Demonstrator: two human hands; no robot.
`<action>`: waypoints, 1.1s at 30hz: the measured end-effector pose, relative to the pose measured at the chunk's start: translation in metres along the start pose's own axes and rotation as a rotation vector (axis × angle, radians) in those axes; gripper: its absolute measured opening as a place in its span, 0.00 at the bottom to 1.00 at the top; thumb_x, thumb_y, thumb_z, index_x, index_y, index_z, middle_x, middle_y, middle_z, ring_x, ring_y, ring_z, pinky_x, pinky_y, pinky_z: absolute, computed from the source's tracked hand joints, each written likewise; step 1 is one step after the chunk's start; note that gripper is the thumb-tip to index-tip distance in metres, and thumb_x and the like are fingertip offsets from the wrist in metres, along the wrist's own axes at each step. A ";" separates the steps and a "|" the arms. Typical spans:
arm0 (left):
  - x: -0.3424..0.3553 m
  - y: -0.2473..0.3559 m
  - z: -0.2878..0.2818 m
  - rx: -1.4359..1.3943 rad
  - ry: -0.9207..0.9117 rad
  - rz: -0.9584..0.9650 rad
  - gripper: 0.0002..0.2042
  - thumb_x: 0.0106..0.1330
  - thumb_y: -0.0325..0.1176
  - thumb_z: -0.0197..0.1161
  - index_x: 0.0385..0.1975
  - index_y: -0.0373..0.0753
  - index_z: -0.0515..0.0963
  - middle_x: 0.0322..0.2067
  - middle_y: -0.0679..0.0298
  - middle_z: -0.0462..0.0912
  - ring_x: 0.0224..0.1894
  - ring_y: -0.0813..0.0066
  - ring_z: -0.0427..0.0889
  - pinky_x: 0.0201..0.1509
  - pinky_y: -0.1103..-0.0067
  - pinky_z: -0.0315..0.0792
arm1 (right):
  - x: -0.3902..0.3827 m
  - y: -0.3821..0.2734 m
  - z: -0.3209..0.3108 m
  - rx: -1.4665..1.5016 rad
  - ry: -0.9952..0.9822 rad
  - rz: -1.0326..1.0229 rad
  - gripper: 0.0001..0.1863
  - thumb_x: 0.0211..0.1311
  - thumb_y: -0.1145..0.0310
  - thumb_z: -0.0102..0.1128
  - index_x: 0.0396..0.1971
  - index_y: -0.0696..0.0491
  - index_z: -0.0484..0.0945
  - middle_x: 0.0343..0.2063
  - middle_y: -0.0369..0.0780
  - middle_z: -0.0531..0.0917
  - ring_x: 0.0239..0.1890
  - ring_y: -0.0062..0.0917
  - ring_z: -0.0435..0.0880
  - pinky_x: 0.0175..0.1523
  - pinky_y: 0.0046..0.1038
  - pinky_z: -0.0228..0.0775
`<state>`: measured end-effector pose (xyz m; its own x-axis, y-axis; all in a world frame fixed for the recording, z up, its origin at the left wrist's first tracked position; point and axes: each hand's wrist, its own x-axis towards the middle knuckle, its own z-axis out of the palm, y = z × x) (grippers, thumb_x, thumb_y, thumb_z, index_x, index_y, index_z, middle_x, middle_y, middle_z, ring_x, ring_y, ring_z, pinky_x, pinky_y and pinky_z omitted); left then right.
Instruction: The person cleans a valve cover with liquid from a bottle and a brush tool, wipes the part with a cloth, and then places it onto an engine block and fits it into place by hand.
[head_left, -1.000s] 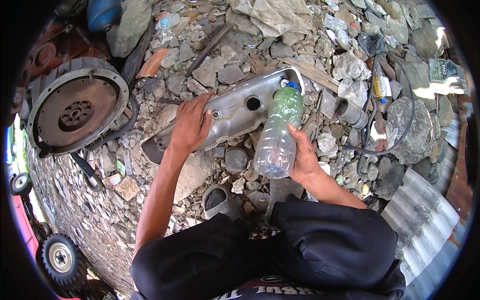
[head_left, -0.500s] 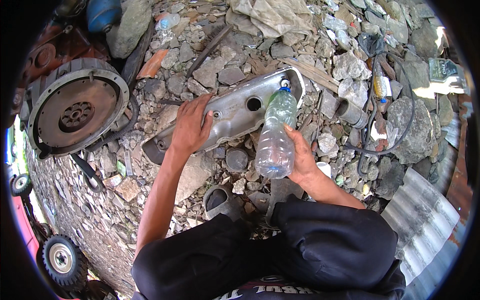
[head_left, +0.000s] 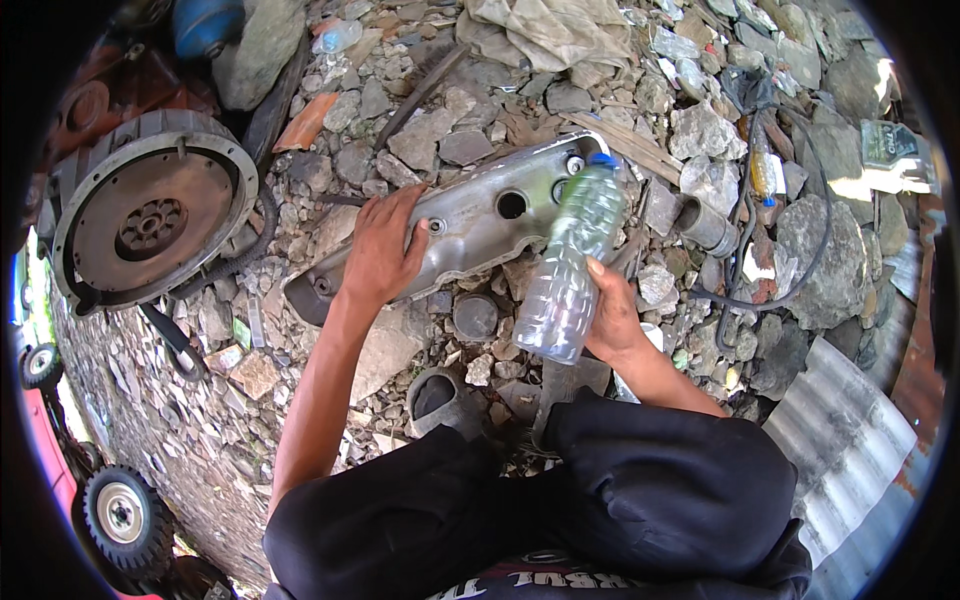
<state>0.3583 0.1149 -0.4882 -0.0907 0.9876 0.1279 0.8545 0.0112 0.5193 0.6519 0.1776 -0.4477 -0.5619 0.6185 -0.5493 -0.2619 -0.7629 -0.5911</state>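
Note:
A long grey metal valve cover (head_left: 455,235) lies slantwise on the stony ground, its raised side up, with a round dark hole near its middle. My left hand (head_left: 384,245) lies on its left part, fingers stretched toward the far edge and thumb apart. In my right hand (head_left: 612,318) is a clear plastic bottle (head_left: 565,270) with a blue cap, gripped around its lower right side. The bottle tilts with its cap end far and to the right, over the cover's right end. Whether it touches the cover I cannot tell.
A round metal housing with a rusty disc (head_left: 155,225) stands at the left. Stones and rubble spread all around. A black hose (head_left: 822,245) and corrugated sheet (head_left: 845,440) lie at the right, a beige cloth (head_left: 545,35) at the far side.
The bottle's cap end has swung to the right, baring more of the cover's right end. My right hand has shifted slightly right with it. My left hand stays in place.

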 end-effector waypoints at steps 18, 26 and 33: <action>-0.002 0.009 0.004 0.124 -0.014 0.020 0.53 0.46 0.65 0.71 0.67 0.36 0.59 0.63 0.51 0.67 0.65 0.49 0.65 0.68 0.54 0.56 | 0.045 -0.073 -0.123 -1.085 0.888 -0.663 0.24 0.58 0.61 0.71 0.45 0.62 0.72 0.34 0.39 0.80 0.31 0.17 0.75 0.40 0.20 0.68; 0.000 0.047 0.012 0.195 -0.193 -0.048 0.65 0.37 0.66 0.73 0.74 0.41 0.44 0.74 0.55 0.45 0.76 0.55 0.41 0.74 0.44 0.32 | 0.004 -0.106 -0.001 -0.825 0.610 -0.967 0.36 0.77 0.44 0.31 0.31 0.60 0.80 0.21 0.34 0.76 0.24 0.17 0.70 0.30 0.22 0.60; 0.001 0.047 0.020 0.213 -0.178 -0.058 0.65 0.36 0.60 0.77 0.74 0.47 0.44 0.74 0.58 0.44 0.76 0.57 0.41 0.74 0.44 0.33 | 0.012 -0.079 0.004 -1.357 0.296 -0.941 0.09 0.66 0.69 0.61 0.34 0.61 0.82 0.21 0.42 0.79 0.23 0.25 0.79 0.27 0.26 0.68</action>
<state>0.4087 0.1197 -0.4799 -0.0674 0.9961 -0.0565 0.9403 0.0824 0.3301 0.6626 0.2446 -0.4052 -0.4160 0.8663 0.2766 0.5109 0.4743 -0.7170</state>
